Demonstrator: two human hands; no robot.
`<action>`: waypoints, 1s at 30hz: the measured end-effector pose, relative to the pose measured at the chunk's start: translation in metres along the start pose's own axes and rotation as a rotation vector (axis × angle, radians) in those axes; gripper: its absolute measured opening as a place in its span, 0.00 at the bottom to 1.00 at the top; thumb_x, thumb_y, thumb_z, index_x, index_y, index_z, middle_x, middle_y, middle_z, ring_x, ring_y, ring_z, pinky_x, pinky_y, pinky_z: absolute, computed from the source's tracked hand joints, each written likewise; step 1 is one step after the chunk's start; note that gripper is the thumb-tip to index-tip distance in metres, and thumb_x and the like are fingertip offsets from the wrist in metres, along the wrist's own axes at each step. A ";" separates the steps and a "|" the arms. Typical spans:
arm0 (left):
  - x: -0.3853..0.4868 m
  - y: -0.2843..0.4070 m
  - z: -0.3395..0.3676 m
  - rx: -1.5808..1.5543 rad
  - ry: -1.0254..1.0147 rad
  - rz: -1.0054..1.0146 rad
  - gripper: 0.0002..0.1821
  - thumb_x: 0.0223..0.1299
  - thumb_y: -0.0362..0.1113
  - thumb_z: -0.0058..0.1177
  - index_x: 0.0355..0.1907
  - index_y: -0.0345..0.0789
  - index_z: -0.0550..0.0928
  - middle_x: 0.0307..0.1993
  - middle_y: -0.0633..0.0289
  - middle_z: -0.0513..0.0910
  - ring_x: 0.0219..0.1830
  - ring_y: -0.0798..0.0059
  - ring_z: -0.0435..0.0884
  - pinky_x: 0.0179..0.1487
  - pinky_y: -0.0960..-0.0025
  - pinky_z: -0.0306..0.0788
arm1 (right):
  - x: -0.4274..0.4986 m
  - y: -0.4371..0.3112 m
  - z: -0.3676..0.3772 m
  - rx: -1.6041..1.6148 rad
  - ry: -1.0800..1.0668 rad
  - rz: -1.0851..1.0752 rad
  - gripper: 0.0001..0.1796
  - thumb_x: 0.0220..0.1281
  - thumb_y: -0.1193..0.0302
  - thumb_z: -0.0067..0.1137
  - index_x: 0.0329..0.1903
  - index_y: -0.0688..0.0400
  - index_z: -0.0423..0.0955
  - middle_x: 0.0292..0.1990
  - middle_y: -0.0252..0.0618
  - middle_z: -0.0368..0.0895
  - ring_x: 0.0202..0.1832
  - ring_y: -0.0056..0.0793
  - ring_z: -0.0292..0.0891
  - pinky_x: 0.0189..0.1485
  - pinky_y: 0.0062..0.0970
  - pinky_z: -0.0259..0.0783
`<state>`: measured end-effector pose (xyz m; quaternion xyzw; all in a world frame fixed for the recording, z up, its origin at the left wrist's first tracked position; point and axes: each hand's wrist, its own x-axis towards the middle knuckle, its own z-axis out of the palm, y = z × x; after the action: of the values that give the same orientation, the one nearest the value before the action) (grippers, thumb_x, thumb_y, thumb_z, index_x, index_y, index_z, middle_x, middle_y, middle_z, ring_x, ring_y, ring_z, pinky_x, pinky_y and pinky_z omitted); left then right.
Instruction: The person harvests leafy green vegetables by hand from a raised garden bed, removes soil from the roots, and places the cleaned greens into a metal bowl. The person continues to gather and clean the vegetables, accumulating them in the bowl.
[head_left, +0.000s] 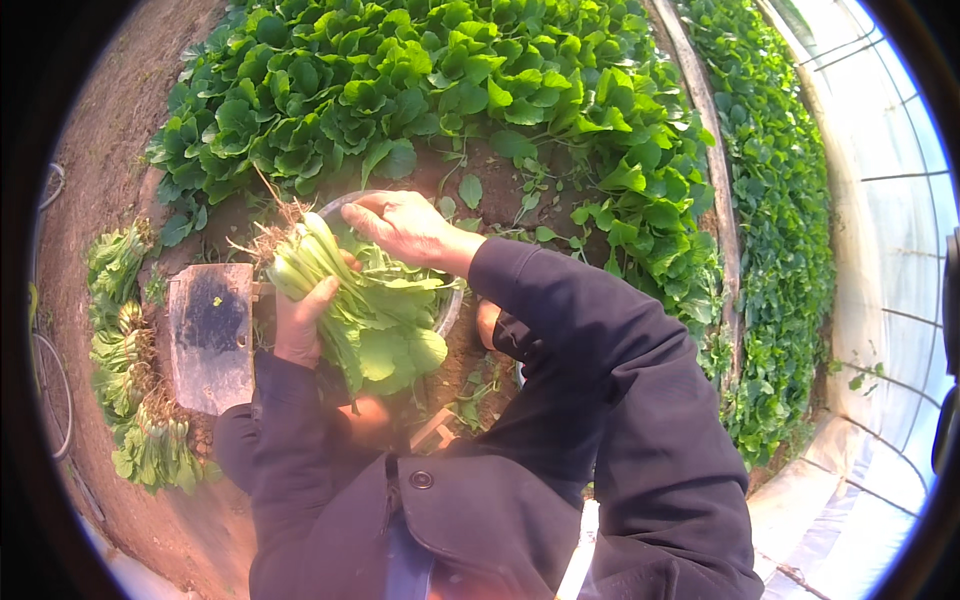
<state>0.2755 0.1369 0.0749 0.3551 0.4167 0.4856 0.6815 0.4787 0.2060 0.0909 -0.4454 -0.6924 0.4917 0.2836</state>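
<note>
My left hand (304, 319) grips a bunch of leafy greens (315, 259) around its pale stems. The roots, with soil on them, point up and left, and the broad leaves hang toward my lap. Just right of the stems, my right hand (401, 229) is raised with its fingers curled; whether anything thin is between them cannot be told. Under both hands is a round basin (450, 311), its rim partly showing and more greens inside. The bunch hides much of the basin.
A worn wooden board (214, 375) lies on my left. Beyond it, several bunches of pulled greens (124, 345) line the soil. Growing greens (420, 75) fill the bed ahead. A long pale strip (709, 127) divides the rows, and plastic greenhouse sheeting (892, 225) curves along the right.
</note>
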 end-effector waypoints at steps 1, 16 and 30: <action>0.003 -0.002 -0.001 0.092 -0.001 0.017 0.29 0.56 0.31 0.61 0.62 0.30 0.74 0.50 0.57 0.82 0.53 0.69 0.81 0.60 0.65 0.73 | 0.004 0.042 -0.017 -0.209 -0.009 0.108 0.26 0.71 0.48 0.46 0.47 0.54 0.84 0.42 0.48 0.87 0.49 0.48 0.81 0.54 0.43 0.74; 0.005 -0.033 -0.045 0.475 0.027 -0.028 0.38 0.60 0.31 0.51 0.73 0.25 0.58 0.57 0.51 0.73 0.60 0.63 0.72 0.69 0.57 0.62 | -0.081 0.396 -0.263 -1.752 -0.332 1.016 0.20 0.72 0.62 0.46 0.58 0.51 0.81 0.59 0.38 0.81 0.63 0.43 0.73 0.67 0.51 0.57; 0.014 -0.034 -0.054 0.535 0.013 -0.162 0.42 0.58 0.30 0.48 0.75 0.25 0.52 0.58 0.49 0.72 0.63 0.59 0.70 0.73 0.54 0.55 | -0.085 0.445 -0.269 -1.736 -0.323 1.342 0.19 0.71 0.63 0.49 0.59 0.50 0.81 0.55 0.34 0.84 0.56 0.42 0.80 0.57 0.59 0.70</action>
<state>0.2413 0.1453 0.0204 0.4849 0.5615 0.3045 0.5974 0.8907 0.2985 -0.2250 -0.7082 -0.4489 -0.0543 -0.5423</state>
